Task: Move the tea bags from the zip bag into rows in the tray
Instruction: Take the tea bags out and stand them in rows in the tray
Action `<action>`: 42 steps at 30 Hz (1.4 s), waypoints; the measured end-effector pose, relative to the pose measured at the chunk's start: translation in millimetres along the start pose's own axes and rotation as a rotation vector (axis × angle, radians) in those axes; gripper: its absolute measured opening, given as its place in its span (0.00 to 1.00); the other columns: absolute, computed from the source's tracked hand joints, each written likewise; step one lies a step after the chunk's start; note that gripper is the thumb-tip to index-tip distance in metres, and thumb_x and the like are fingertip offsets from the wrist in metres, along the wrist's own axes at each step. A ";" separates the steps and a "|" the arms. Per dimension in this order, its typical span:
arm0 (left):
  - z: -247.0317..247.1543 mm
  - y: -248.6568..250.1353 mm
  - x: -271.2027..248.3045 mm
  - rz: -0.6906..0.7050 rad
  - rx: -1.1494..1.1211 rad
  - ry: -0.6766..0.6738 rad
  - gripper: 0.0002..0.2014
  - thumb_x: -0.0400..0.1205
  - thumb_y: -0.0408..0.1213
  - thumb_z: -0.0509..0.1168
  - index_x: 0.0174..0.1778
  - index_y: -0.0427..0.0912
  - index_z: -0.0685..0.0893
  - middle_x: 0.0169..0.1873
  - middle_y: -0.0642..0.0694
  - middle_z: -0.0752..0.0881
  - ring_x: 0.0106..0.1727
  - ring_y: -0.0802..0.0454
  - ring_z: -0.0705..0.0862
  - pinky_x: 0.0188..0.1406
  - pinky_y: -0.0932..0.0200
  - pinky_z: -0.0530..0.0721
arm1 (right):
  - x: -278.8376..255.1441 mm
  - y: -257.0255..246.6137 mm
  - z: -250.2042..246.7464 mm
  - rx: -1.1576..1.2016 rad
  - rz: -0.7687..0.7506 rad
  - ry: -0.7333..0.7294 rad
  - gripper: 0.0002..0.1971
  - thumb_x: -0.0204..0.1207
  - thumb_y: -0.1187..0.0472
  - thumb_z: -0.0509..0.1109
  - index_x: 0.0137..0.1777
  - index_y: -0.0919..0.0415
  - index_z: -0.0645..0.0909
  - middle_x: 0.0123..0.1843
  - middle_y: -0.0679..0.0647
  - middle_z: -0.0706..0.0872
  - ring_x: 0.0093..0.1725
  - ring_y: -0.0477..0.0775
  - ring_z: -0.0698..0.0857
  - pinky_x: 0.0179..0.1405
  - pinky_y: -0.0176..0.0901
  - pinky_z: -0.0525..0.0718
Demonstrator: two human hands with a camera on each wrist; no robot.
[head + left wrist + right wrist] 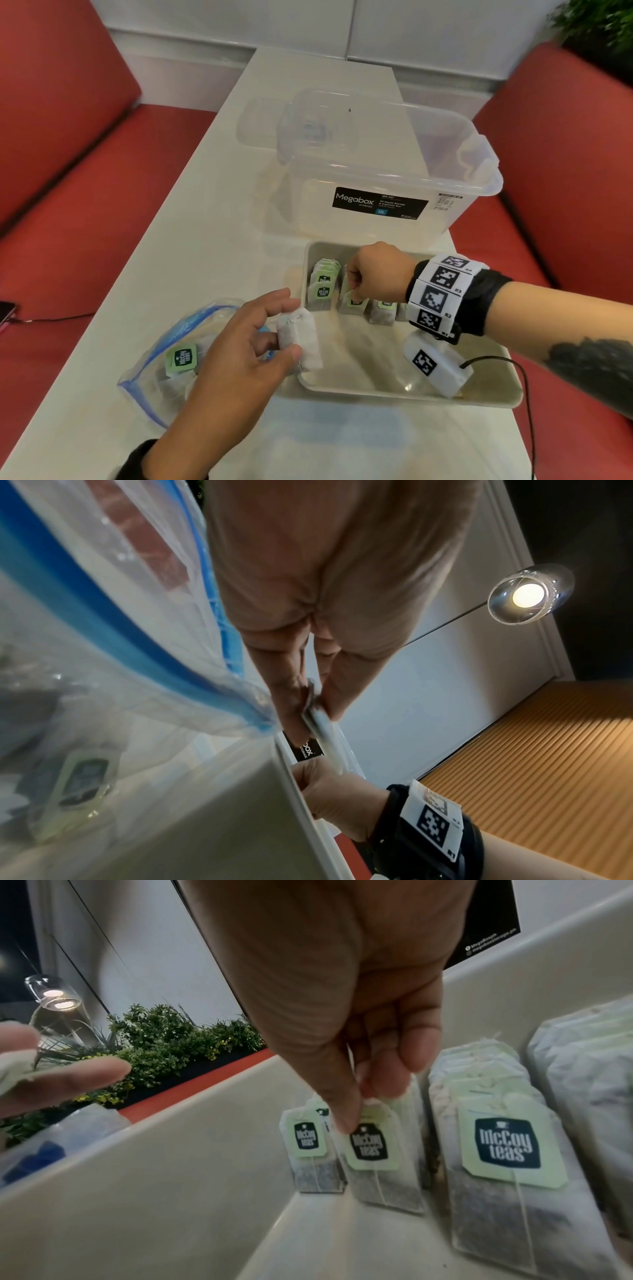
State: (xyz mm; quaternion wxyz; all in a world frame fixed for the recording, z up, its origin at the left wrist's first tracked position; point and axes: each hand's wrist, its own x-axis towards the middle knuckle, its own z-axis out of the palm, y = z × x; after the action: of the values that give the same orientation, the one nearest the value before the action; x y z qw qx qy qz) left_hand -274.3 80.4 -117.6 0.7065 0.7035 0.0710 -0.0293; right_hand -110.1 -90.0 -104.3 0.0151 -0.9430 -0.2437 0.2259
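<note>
My left hand [287, 329] pinches a white tea bag [301, 339] by its edge, just over the left rim of the beige tray [411, 394]. The left wrist view shows that tea bag [320, 726] edge-on between thumb and fingers. My right hand [354, 291] reaches into the tray's far end. Its fingertips pinch the top of a green-tagged tea bag [373, 1142] in the second row. Rows of tea bags [323, 287] lie against the far wall. The blue-zipped zip bag [178, 359] lies open at the left with tea bags [181, 359] inside.
A clear Megabox storage box [376, 171] stands right behind the tray, its lid [274, 120] lying beyond it. Red benches [68, 171] flank the narrow white table [191, 205]. A phone [5, 313] with a cable lies on the left bench. A black cable [527, 394] hangs from my right wrist.
</note>
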 end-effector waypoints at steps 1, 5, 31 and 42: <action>0.1 0.3 0.1 0.001 0.004 0.000 0.29 0.74 0.21 0.69 0.48 0.68 0.83 0.62 0.71 0.79 0.49 0.54 0.88 0.48 0.54 0.87 | 0.3 0.2 0.0 -0.001 -0.004 0.002 0.02 0.69 0.63 0.73 0.38 0.56 0.84 0.37 0.51 0.85 0.38 0.51 0.80 0.28 0.33 0.71; 1.1 1.4 0.0 -0.006 0.012 0.001 0.28 0.74 0.21 0.69 0.48 0.67 0.83 0.60 0.72 0.80 0.50 0.55 0.88 0.48 0.55 0.86 | 1.1 1.1 1.4 -0.008 -0.008 0.011 0.04 0.70 0.62 0.73 0.37 0.54 0.83 0.36 0.49 0.83 0.38 0.51 0.80 0.27 0.33 0.70; 17.7 33.0 1.6 0.205 0.217 -0.041 0.44 0.76 0.22 0.68 0.68 0.75 0.57 0.63 0.73 0.74 0.52 0.68 0.86 0.47 0.73 0.82 | -80.0 -43.8 -26.6 0.302 -0.376 0.281 0.07 0.74 0.57 0.73 0.50 0.56 0.85 0.31 0.36 0.75 0.31 0.35 0.75 0.36 0.24 0.70; 25.4 38.7 -1.9 0.360 0.315 0.127 0.12 0.73 0.38 0.73 0.48 0.57 0.84 0.47 0.62 0.86 0.52 0.67 0.83 0.41 0.73 0.83 | -101.1 -36.9 -30.5 0.335 -0.271 0.379 0.04 0.73 0.59 0.74 0.45 0.55 0.83 0.37 0.43 0.84 0.39 0.50 0.84 0.45 0.48 0.82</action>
State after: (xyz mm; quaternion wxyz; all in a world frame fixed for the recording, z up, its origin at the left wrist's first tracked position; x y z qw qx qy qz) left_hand -269.2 55.2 -79.0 0.5761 0.8067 -0.0168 0.1308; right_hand -192.3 -102.1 -29.5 0.2462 -0.9116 -0.3198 0.0787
